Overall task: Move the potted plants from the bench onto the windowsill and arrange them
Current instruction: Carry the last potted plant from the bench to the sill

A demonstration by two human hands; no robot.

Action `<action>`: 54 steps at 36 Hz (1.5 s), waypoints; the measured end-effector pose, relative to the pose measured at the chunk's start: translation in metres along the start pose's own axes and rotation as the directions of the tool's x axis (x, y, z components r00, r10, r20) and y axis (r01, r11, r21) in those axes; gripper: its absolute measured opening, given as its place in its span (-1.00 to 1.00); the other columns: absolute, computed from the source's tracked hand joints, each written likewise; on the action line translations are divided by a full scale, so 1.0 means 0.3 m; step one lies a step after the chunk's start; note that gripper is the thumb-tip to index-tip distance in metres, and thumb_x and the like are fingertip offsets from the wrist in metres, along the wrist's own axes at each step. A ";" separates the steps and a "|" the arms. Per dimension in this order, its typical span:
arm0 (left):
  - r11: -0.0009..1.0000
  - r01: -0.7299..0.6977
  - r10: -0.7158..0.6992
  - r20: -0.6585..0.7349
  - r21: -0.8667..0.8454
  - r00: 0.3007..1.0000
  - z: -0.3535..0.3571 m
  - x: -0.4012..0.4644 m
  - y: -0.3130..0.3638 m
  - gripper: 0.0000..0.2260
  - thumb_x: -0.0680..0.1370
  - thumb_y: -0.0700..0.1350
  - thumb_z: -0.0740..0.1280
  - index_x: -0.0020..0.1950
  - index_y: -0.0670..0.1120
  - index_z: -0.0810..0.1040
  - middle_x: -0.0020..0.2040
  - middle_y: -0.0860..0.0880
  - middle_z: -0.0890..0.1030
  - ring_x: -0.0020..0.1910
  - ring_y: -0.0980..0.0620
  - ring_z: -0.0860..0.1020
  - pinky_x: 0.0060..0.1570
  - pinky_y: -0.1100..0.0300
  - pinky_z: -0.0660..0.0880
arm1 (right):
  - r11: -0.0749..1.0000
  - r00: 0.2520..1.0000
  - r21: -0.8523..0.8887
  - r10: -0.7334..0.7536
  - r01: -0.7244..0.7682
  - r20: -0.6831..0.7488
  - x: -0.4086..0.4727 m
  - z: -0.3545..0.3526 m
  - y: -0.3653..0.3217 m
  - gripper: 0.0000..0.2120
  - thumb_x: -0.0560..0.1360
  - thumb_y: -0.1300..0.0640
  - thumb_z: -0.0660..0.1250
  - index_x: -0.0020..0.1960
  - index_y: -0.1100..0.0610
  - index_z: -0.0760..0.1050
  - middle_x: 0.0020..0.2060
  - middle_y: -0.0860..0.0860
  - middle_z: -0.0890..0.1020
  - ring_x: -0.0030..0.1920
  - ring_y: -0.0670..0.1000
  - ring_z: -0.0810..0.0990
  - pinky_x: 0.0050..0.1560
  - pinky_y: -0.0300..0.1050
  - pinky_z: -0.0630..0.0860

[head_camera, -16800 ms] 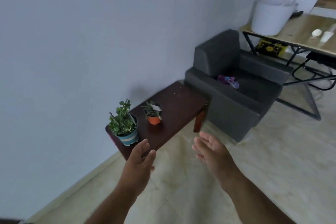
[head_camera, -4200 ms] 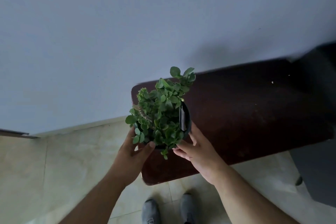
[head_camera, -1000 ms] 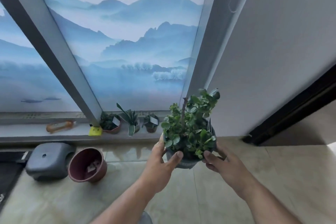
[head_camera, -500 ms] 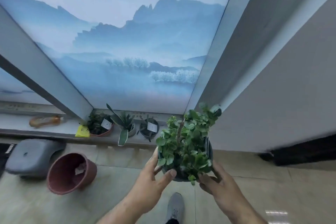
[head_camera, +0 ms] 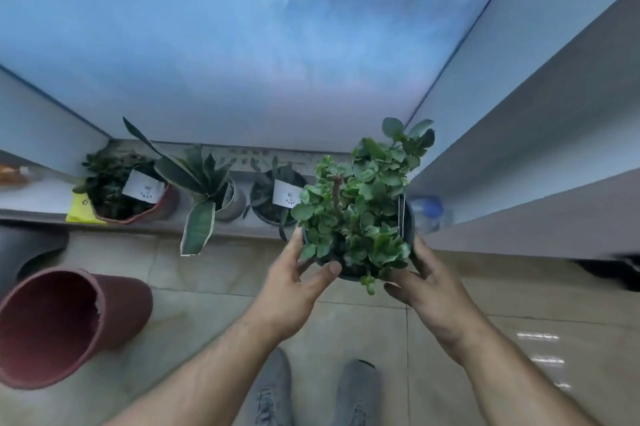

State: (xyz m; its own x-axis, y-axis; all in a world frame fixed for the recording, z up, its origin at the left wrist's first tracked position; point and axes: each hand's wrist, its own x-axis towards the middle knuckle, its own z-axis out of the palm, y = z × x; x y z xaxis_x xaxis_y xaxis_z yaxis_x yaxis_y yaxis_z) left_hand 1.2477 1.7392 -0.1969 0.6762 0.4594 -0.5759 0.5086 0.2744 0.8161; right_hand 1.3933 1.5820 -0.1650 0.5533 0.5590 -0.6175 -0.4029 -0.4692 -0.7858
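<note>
Both hands, the left hand (head_camera: 294,282) and the right hand (head_camera: 424,282), are wrapped around the leafy potted plant (head_camera: 356,214), holding it upright in the air just in front of the windowsill (head_camera: 41,207), near its right end beside three pots.

Three pots (head_camera: 211,190) in a row on the windowsill (head_camera: 34,199) (fallen pot (head_camera: 65,325) on floor, left).
</note>
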 end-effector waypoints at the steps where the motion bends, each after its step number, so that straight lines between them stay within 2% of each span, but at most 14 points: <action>1: 1.000 -0.002 0.002 0.001 0.001 1.000 0.001 0.048 -0.036 -0.36 0.50 0.07 0.46 0.50 0.30 0.24 0.36 0.19 0.55 0.39 0.13 0.47 0.42 0.02 0.40 | 1.000 1.000 0.013 0.003 -0.003 -0.002 0.047 0.002 0.033 -0.42 0.57 0.22 0.41 0.42 -0.32 0.44 0.30 -0.23 0.62 0.24 -0.02 0.66 0.30 0.06 0.54; 7: 1.000 -0.029 0.029 0.018 -0.010 0.999 0.019 0.226 -0.141 -0.46 0.54 -0.04 0.46 0.24 0.54 0.34 0.31 0.19 0.59 0.37 0.15 0.49 0.44 0.02 0.37 | 0.998 0.999 0.059 0.036 -0.034 -0.038 0.226 -0.002 0.150 -0.48 0.59 0.21 0.37 0.41 -0.27 0.45 0.33 -0.13 0.61 0.19 -0.02 0.69 0.33 0.11 0.52; 10: 1.000 -0.016 0.017 0.020 -0.016 1.000 0.024 0.298 -0.187 -0.43 0.53 -0.09 0.46 0.29 0.50 0.32 0.33 0.18 0.58 0.36 0.16 0.50 0.46 0.06 0.35 | 0.996 0.998 0.071 0.048 -0.044 -0.051 0.297 -0.011 0.200 -0.47 0.59 0.23 0.36 0.42 -0.26 0.45 0.32 -0.13 0.62 0.20 0.01 0.69 0.32 0.13 0.53; 13: 0.999 0.028 -0.027 0.027 -0.036 0.999 0.031 0.359 -0.226 -0.25 0.45 0.07 0.51 0.54 0.25 0.20 0.42 0.18 0.50 0.42 0.16 0.44 0.49 0.03 0.30 | 0.996 0.998 0.072 0.057 -0.054 -0.040 0.356 -0.021 0.236 -0.44 0.61 0.28 0.33 0.46 -0.23 0.41 0.32 -0.17 0.61 0.25 0.00 0.66 0.32 0.11 0.53; 16: 0.999 0.037 -0.037 0.039 -0.011 0.999 0.037 0.411 -0.255 -0.17 0.41 0.17 0.51 0.58 0.23 0.14 0.47 0.17 0.44 0.45 0.15 0.39 0.50 0.01 0.28 | 0.997 0.998 0.066 0.053 -0.051 -0.028 0.411 -0.029 0.264 -0.44 0.63 0.27 0.32 0.48 -0.24 0.39 0.35 -0.15 0.59 0.29 0.02 0.64 0.31 0.11 0.53; 20: 1.000 0.008 -0.008 -0.004 -0.006 1.000 0.047 0.441 -0.268 -0.33 0.52 -0.04 0.47 0.52 0.25 0.21 0.38 0.22 0.52 0.38 0.25 0.44 0.46 0.18 0.29 | 0.995 0.998 0.080 0.055 -0.052 -0.041 0.459 -0.025 0.290 -0.43 0.62 0.29 0.33 0.48 -0.24 0.39 0.38 -0.12 0.58 0.29 0.02 0.63 0.34 0.16 0.52; 24: 1.000 0.010 -0.010 -0.019 -0.007 1.000 0.060 0.466 -0.273 -0.45 0.55 -0.13 0.44 0.23 0.44 0.26 0.21 0.33 0.58 0.25 0.39 0.50 0.22 0.47 0.36 | 0.993 0.997 0.111 0.046 -0.039 -0.060 0.487 -0.016 0.307 -0.40 0.60 0.33 0.34 0.48 -0.21 0.40 0.39 -0.10 0.57 0.36 0.06 0.57 0.35 0.20 0.50; 28: 0.999 0.017 -0.018 -0.011 -0.043 1.000 0.060 0.488 -0.268 -0.38 0.56 -0.13 0.43 0.51 0.18 0.23 0.34 0.18 0.55 0.32 0.29 0.49 0.14 0.58 0.39 | 0.990 0.995 0.141 0.038 -0.026 -0.090 0.512 -0.013 0.308 -0.43 0.59 0.32 0.35 0.48 -0.15 0.42 0.38 -0.06 0.59 0.37 0.07 0.57 0.35 0.22 0.50; 32: 0.999 0.027 -0.027 0.005 -0.023 1.000 0.056 0.504 -0.253 -0.34 0.55 -0.09 0.43 0.54 0.20 0.18 0.34 0.26 0.51 0.23 0.53 0.42 0.20 0.59 0.33 | 0.984 0.991 0.175 0.046 -0.025 -0.122 0.525 -0.013 0.306 -0.49 0.58 0.30 0.37 0.44 -0.09 0.47 0.31 -0.02 0.64 0.33 0.09 0.60 0.35 0.18 0.51; 36: 0.998 0.070 -0.070 -0.031 -0.001 0.997 0.062 0.496 -0.231 -0.27 0.55 -0.06 0.44 0.61 0.14 0.11 0.34 0.22 0.50 0.33 0.29 0.44 0.13 0.54 0.29 | 0.982 0.987 0.186 0.072 -0.045 -0.141 0.524 -0.006 0.309 -0.53 0.57 0.26 0.40 0.43 -0.05 0.50 0.30 -0.01 0.65 0.33 0.09 0.60 0.36 0.18 0.51; 39: 0.993 0.093 -0.089 -0.073 0.066 0.993 0.066 0.469 -0.201 -0.28 0.55 0.00 0.43 0.60 0.18 0.12 0.32 0.22 0.50 0.17 0.37 0.48 0.10 0.52 0.30 | 0.984 0.980 0.161 0.102 -0.075 -0.171 0.501 0.007 0.315 -0.61 0.62 0.22 0.35 0.41 -0.03 0.51 0.30 -0.03 0.65 0.29 0.05 0.64 0.32 0.12 0.54; 44: 0.985 0.171 -0.165 -0.164 0.026 0.973 0.064 0.367 -0.163 -0.36 0.56 -0.02 0.41 0.58 0.02 0.22 0.38 0.00 0.51 0.26 0.09 0.51 0.35 0.04 0.46 | 0.957 0.930 0.240 0.229 -0.161 -0.288 0.403 0.028 0.312 -0.51 0.66 0.16 0.29 0.57 0.06 0.31 0.36 0.00 0.57 0.20 0.05 0.66 0.08 -0.09 0.60; 50: 0.960 0.224 -0.266 -0.292 -0.168 0.919 -0.010 0.048 -0.157 -0.71 0.57 -0.16 0.39 0.23 0.13 0.52 0.16 0.10 0.63 0.10 0.10 0.64 0.22 -0.04 0.57 | 0.954 0.930 0.202 0.270 -0.222 -0.250 0.144 0.118 0.240 -0.64 0.63 0.16 0.33 0.41 0.11 0.46 0.11 0.02 0.66 0.10 0.03 0.70 0.07 -0.03 0.61; 54: 0.937 0.172 -0.301 -0.452 -0.304 0.840 -0.098 -0.173 -0.113 -0.73 0.49 -0.23 0.45 0.11 0.07 0.59 0.09 0.01 0.70 -0.10 -0.01 0.70 -0.17 0.14 0.60 | 0.934 0.927 0.243 0.313 -0.262 -0.205 0.006 0.209 0.169 -0.77 0.61 0.23 0.32 0.26 0.14 0.55 0.05 0.08 0.70 0.02 0.11 0.69 -0.03 -0.02 0.59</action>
State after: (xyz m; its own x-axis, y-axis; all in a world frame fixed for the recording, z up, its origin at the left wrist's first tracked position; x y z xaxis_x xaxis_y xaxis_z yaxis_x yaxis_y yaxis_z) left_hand 1.1796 1.7309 -0.1932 0.1742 0.6849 -0.7075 0.4306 0.5932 0.6803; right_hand 1.3282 1.6020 -0.2079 0.5360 0.2315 -0.8119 -0.6982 -0.4190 -0.5804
